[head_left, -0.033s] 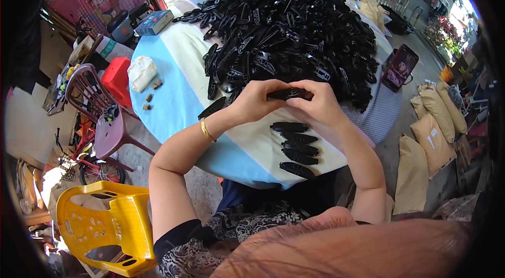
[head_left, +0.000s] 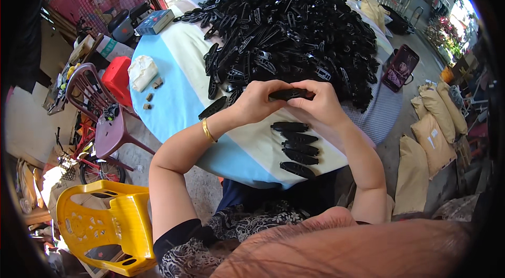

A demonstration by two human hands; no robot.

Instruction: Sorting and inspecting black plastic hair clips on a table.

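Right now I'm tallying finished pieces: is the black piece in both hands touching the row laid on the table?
Apart. The head view shows the black piece, pinched between left hand and right hand, with pale tablecloth visible between it and the row.

We see a long, flat, black plastic piece (head_left: 290, 94) held level between both hands, its ends pinched by the fingers, just above the near edge of the table. Directly below it, five similar black oval plastic pieces (head_left: 295, 147) lie flat in a neat column on the cloth, each crosswise. Behind it rises a large loose heap of black plastic pieces (head_left: 292, 25).
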